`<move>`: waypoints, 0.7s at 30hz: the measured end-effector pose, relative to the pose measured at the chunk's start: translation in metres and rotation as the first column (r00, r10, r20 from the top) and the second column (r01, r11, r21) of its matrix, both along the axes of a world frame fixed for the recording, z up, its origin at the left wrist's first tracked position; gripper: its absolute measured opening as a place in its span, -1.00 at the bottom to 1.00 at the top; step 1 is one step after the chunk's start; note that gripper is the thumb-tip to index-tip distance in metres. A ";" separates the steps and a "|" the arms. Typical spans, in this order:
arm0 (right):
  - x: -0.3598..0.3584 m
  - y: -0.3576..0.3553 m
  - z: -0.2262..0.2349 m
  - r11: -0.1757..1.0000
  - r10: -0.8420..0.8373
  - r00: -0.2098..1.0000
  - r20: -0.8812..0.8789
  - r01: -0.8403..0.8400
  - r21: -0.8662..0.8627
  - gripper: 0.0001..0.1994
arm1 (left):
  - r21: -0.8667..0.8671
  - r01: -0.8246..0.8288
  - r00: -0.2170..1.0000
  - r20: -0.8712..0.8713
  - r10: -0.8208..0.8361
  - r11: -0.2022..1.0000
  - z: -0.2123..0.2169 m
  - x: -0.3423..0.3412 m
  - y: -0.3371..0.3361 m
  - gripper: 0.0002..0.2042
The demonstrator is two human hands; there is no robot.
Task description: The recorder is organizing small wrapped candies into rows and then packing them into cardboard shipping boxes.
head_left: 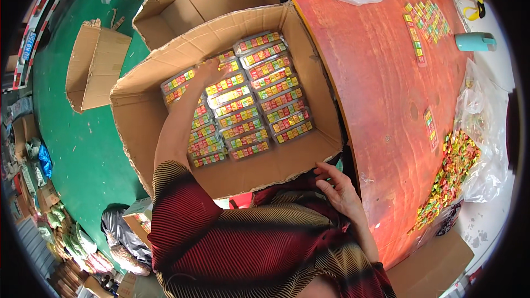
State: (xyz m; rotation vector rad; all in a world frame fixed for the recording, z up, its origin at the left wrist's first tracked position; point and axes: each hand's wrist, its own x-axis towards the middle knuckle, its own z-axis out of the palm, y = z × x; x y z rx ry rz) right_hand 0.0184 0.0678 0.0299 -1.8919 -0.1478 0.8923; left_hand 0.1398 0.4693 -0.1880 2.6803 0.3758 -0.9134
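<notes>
A large open cardboard box (132,110) stands in front of me. Clear plastic packs (234,106) of small red, yellow and green pieces lie in it in three columns. My left arm reaches deep into the box. There my left hand (207,72) has its fingers bent over the left end of a pack in the middle column; its fingertips are partly hidden. My right hand (339,189) hovers by the box's near right corner, beside the table edge, with its fingers apart and nothing in them.
On the reddish wooden table (381,105) at right lie a heap of small colourful pieces (450,171), single packs, a grid of pieces (428,20), plastic sheeting (477,132) and a teal bottle (476,42). More cardboard boxes (193,5) stand behind and left on the green floor.
</notes>
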 end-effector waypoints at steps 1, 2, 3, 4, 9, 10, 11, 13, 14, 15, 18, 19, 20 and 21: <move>0.002 -0.001 0.001 1.000 -0.017 1.000 0.009 0.017 -0.016 -0.64 | 0.035 -0.012 0.999 0.044 0.011 0.999 0.001 0.002 -0.012 -0.33; 0.002 -0.003 0.004 0.999 0.007 1.000 0.004 -0.007 -0.040 -0.63 | -0.014 0.041 0.999 0.002 -0.041 0.999 0.005 0.005 -0.013 -0.32; 0.001 -0.001 0.004 0.998 0.033 0.999 -0.006 -0.033 -0.055 -0.63 | 0.044 0.033 0.999 0.039 -0.034 0.998 -0.001 -0.005 0.000 -0.32; 0.001 0.006 0.000 0.999 0.046 0.999 -0.014 -0.046 -0.007 -0.64 | 0.105 0.019 0.997 0.076 -0.027 0.994 -0.008 -0.021 0.016 -0.32; 0.024 -0.008 0.029 0.997 0.057 0.994 0.091 -0.062 0.055 -0.65 | 0.074 0.085 0.968 0.230 -0.100 0.994 0.006 -0.017 0.008 -0.48; 0.034 -0.012 0.040 0.990 0.085 0.988 0.130 -0.098 0.098 -0.68 | 0.089 0.123 0.863 0.483 -0.150 0.988 -0.011 -0.032 0.028 -0.58; 0.043 -0.024 0.045 0.995 0.058 0.986 0.155 -0.070 0.071 -0.68 | 0.126 0.105 0.736 0.658 -0.162 0.986 -0.014 -0.036 0.023 -0.62; 0.061 -0.056 0.052 0.991 -0.135 0.883 0.450 0.129 0.043 -0.72 | 0.094 0.000 0.710 0.701 -0.066 0.996 0.013 -0.040 0.008 -0.69; 0.072 -0.077 0.045 0.970 -0.229 0.833 0.504 0.238 0.047 -0.73 | 0.042 -0.081 0.814 0.580 0.041 0.996 0.046 -0.041 -0.006 -0.72; 0.084 -0.098 0.038 0.939 -0.316 0.769 0.555 0.337 0.067 -0.73 | -0.010 -0.016 0.732 0.682 0.018 1.000 0.068 -0.043 -0.013 -0.76; 0.131 -0.132 0.029 0.904 -0.263 0.632 0.729 0.426 -0.044 -0.69 | -0.213 0.090 0.571 0.811 0.125 0.973 0.125 -0.039 -0.058 -0.84; 0.145 -0.138 0.027 0.890 -0.293 0.597 0.746 0.455 -0.015 -0.67 | -0.296 0.156 0.521 0.835 0.175 0.942 0.140 -0.032 -0.078 -0.86; 0.157 -0.144 0.024 0.876 -0.325 0.561 0.761 0.482 0.019 -0.65 | -0.342 0.243 0.531 0.830 0.170 0.908 0.168 -0.021 -0.104 -0.85; 0.168 -0.150 0.017 0.876 -0.328 0.555 0.764 0.481 0.027 -0.65 | -0.338 0.372 0.481 0.867 0.132 0.865 0.194 -0.006 -0.134 -0.82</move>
